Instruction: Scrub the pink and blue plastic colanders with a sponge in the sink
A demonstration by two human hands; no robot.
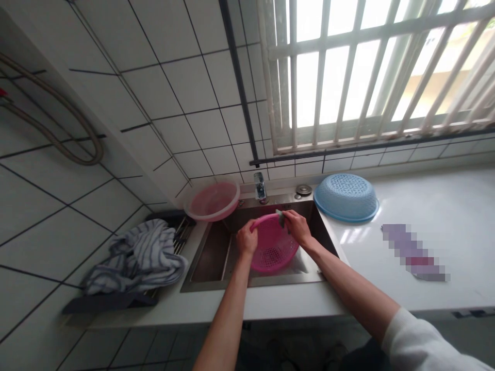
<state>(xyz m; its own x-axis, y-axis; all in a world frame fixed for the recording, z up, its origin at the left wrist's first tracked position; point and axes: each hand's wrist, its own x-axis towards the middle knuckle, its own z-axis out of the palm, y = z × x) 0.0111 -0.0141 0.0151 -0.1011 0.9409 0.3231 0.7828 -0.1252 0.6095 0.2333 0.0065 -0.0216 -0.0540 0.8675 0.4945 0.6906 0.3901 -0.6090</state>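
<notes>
A pink plastic colander (273,247) is tilted over the sink (216,252), its perforated inside facing me. My left hand (247,238) is closed around the left part of its rim. At the far right part of the rim, my right hand (297,226) pinches a small greenish scouring pad (280,217) against the edge. Most of the pad is hidden by the fingers. Behind the colander stands a chrome faucet (260,186).
A pink basin (214,201) rests at the sink's back left corner. An upturned blue basket (346,198) and a blurred-out item (413,252) lie on the right counter. Left, a striped cloth (143,257) covers a rack. A drain strainer (303,190) sits behind the sink.
</notes>
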